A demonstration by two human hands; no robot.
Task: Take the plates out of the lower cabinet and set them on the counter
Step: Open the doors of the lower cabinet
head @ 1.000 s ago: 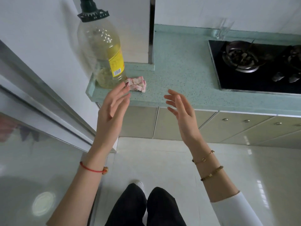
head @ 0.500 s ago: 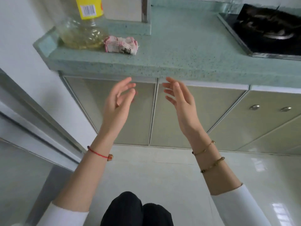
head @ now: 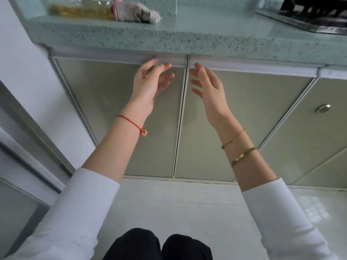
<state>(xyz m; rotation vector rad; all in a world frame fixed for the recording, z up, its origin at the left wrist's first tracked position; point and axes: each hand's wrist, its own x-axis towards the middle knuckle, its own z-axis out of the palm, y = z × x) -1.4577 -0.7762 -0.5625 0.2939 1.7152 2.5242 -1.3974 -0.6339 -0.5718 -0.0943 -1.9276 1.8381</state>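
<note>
Two closed grey-green doors of the lower cabinet fill the middle: the left door [head: 112, 109] and the right door [head: 249, 113], meeting at a thin seam. No plates are in view. My left hand [head: 148, 83] is open, fingertips at the white top rail of the left door. Just right of the seam, my right hand [head: 208, 85] is open, fingertips near the same rail. Above them runs the speckled green counter [head: 187, 40].
On the counter's left end stand an oil bottle [head: 78, 10] and a crumpled pink cloth [head: 135, 11]; a black gas hob [head: 309, 17] is at the right. Another door with a round metal knob [head: 323, 108] lies to the right. White wall and sliding-door frame on the left; pale tiled floor below.
My view has dropped from above the counter to in front of the cabinet doors. Both open hands have moved forward, up to the doors' top edge.
</note>
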